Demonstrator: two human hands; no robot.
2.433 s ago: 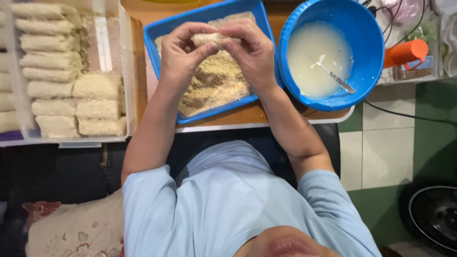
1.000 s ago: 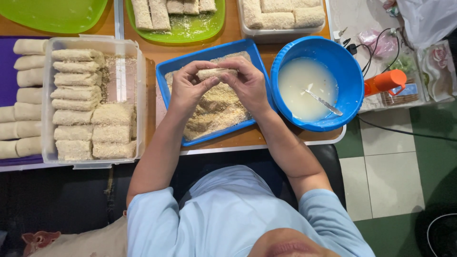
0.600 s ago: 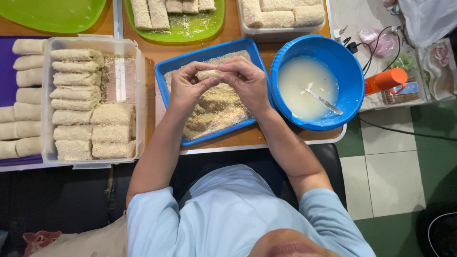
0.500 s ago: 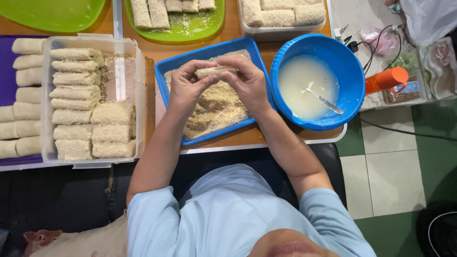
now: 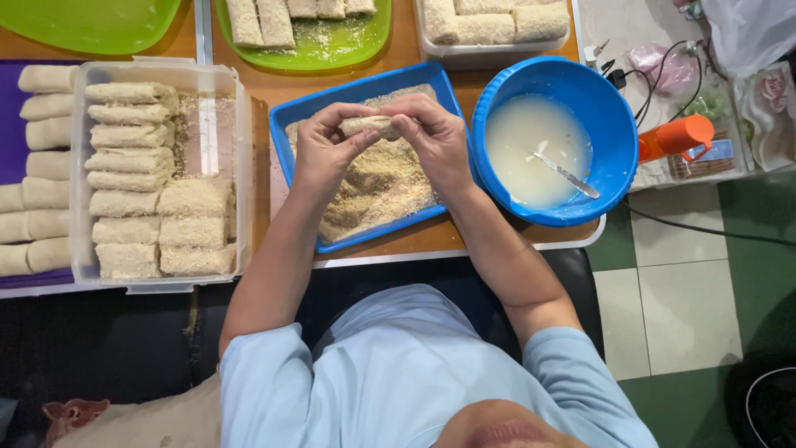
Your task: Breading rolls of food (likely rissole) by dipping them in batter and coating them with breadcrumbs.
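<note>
Roll [image 5: 371, 125], pale and crumb-dusted, short and cylindrical, held level above the blue rectangular tray [image 5: 292, 118]. It lies between both hands, its two ends covered by fingers, only the middle stretch showing.

Left hand [image 5: 325, 151]: fingers curled around the roll's left end, thumb underneath, closed on it.

Right hand [image 5: 433, 139]: fingers bent over the roll's right end, closed on it, knuckles toward the far edge of the tray.

Breadcrumbs [image 5: 377, 187]: loose tan heap filling the tray bed, directly under the roll and both hands.

Blue round bowl [image 5: 612, 124]: just right of the tray, holding thin whitish batter [image 5: 522, 145] with a metal spoon [image 5: 565, 174] lying in it, handle toward the near right.

Clear plastic container [image 5: 242, 149]: left of the tray, holding coated rolls [image 5: 133, 162] stacked in rows, with squarer coated pieces at the near end.

Uncoated pale rolls [image 5: 37, 166]: on a purple surface at the far left, beside the clear container.

Green plate [image 5: 365, 46]: beyond the tray, carrying more coated pieces and scattered crumbs. A second green plate [image 5: 91, 21] sits to its left.

White container [image 5: 489, 51]: beyond the bowl, with coated blocks inside.

Orange cup [image 5: 673, 137]: right of the bowl, lying among cables and bags.

Wooden table [image 5: 257, 174]: bears everything above.
</note>
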